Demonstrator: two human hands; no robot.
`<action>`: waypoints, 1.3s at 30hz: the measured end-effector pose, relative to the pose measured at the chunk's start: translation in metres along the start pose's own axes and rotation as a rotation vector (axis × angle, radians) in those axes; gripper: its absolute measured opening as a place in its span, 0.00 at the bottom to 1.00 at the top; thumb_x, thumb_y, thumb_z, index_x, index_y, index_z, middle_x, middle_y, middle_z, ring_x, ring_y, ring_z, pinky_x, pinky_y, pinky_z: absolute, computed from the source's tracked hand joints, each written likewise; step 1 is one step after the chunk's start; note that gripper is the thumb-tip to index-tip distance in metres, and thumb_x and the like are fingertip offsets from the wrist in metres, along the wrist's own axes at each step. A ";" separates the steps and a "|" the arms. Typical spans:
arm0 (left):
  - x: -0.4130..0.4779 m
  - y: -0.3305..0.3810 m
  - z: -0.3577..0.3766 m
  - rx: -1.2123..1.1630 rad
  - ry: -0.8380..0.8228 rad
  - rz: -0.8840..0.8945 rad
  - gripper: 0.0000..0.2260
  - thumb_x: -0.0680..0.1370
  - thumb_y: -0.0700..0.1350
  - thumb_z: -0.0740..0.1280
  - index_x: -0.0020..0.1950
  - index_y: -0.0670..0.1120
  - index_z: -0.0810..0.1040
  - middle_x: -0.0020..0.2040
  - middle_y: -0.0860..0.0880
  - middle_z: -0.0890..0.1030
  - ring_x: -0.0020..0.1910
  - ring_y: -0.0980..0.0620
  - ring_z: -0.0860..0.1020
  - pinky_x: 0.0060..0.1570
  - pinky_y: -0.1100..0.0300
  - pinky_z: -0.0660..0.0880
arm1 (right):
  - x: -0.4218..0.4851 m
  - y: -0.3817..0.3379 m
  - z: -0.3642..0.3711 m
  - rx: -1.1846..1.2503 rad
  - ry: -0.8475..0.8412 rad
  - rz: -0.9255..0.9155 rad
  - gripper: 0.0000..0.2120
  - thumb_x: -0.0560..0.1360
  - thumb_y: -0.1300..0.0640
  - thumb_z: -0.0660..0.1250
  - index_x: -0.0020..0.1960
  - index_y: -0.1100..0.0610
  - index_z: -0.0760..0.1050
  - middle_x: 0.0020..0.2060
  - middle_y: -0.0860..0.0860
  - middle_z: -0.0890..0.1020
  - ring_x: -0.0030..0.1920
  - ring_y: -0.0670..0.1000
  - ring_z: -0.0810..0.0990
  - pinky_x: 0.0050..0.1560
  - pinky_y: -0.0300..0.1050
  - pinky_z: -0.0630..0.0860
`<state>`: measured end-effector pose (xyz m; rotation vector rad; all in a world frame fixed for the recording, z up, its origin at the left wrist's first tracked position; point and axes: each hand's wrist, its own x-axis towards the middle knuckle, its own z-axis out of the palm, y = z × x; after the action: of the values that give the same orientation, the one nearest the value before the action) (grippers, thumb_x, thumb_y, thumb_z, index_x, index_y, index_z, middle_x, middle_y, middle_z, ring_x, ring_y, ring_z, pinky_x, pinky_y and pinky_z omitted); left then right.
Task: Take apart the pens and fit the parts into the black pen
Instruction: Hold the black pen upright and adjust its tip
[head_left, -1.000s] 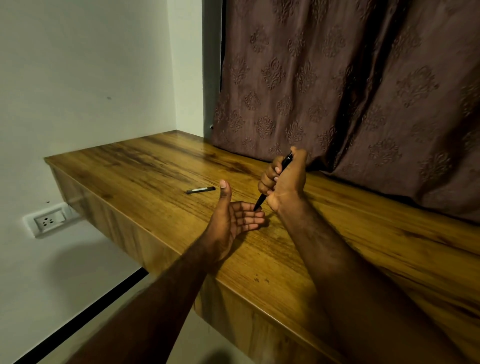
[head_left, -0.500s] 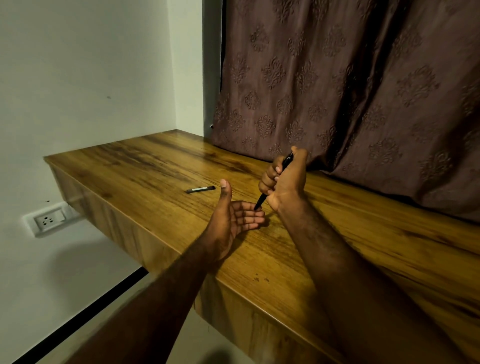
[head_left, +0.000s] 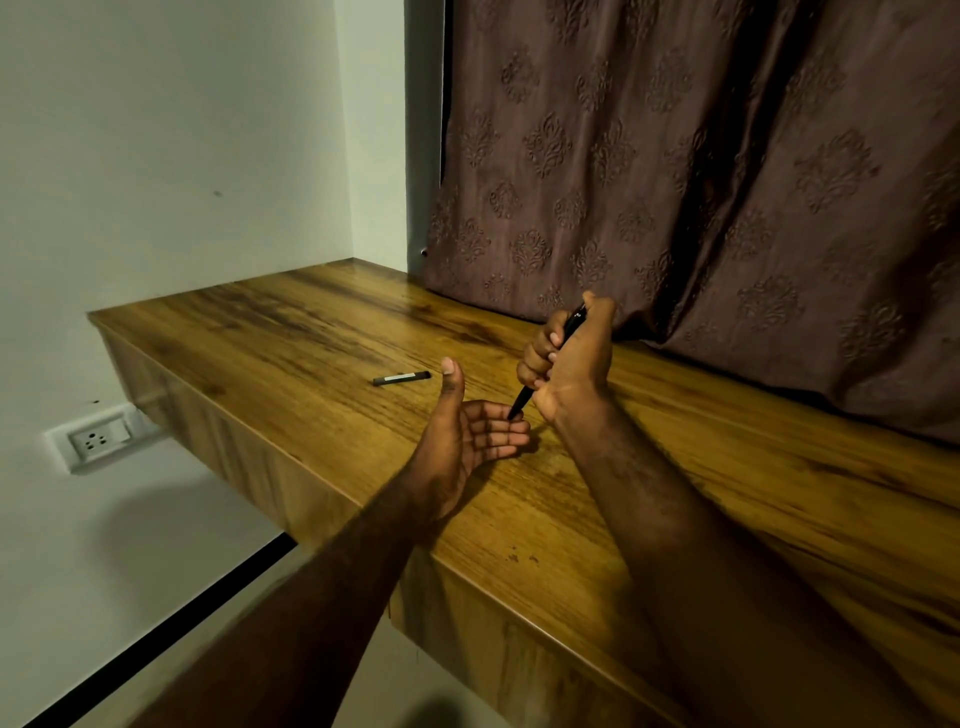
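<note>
Pointing down with its tip, the black pen (head_left: 524, 402) sits in a tight fist made by the right hand (head_left: 569, 364), and only the two ends poke out, one at the top by the thumb and one at the bottom. The tip hangs just over the fingers of the left hand (head_left: 470, 428), which is held flat and wide like a little cup, with nothing in it that I can see. It may be touching them, but the spot is dark and I cannot tell. A pen like this is light, thin and hard, and its smooth side can slip, so the middle is the best place to hold it firmly. To pull it apart, I think you pinch near one end and twist gently, because the tiny bits inside could drop and roll away. The open palm looks ready to catch them. A second small dark piece (head_left: 401, 378), maybe a cap or part of another pen, lies on the wooden table (head_left: 270, 332), well apart from both hands. Behind the table hangs a brown curtain (head_left: 701, 171).
</note>
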<state>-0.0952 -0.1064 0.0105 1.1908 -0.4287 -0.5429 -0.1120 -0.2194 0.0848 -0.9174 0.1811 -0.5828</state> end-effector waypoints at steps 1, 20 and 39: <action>0.000 0.000 0.000 0.001 0.001 0.000 0.46 0.66 0.74 0.47 0.54 0.35 0.78 0.51 0.34 0.82 0.52 0.40 0.81 0.62 0.44 0.73 | 0.000 0.000 0.000 -0.001 -0.003 0.000 0.25 0.77 0.42 0.52 0.26 0.54 0.59 0.19 0.48 0.57 0.20 0.48 0.51 0.26 0.36 0.49; 0.001 0.001 0.000 0.009 0.003 -0.010 0.47 0.65 0.74 0.47 0.55 0.33 0.78 0.52 0.34 0.82 0.53 0.39 0.81 0.60 0.46 0.74 | 0.002 0.002 -0.001 0.008 -0.008 -0.003 0.25 0.78 0.41 0.52 0.27 0.55 0.59 0.19 0.49 0.57 0.20 0.48 0.51 0.26 0.35 0.51; -0.001 0.003 0.000 -0.037 0.049 0.004 0.44 0.67 0.73 0.46 0.55 0.36 0.78 0.52 0.36 0.82 0.53 0.41 0.81 0.60 0.47 0.74 | 0.015 0.009 0.000 -0.145 0.022 -0.079 0.06 0.82 0.58 0.52 0.51 0.59 0.67 0.29 0.53 0.74 0.26 0.49 0.73 0.29 0.42 0.70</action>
<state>-0.0955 -0.1055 0.0132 1.1651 -0.3777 -0.5150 -0.0959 -0.2241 0.0792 -1.0623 0.2096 -0.6592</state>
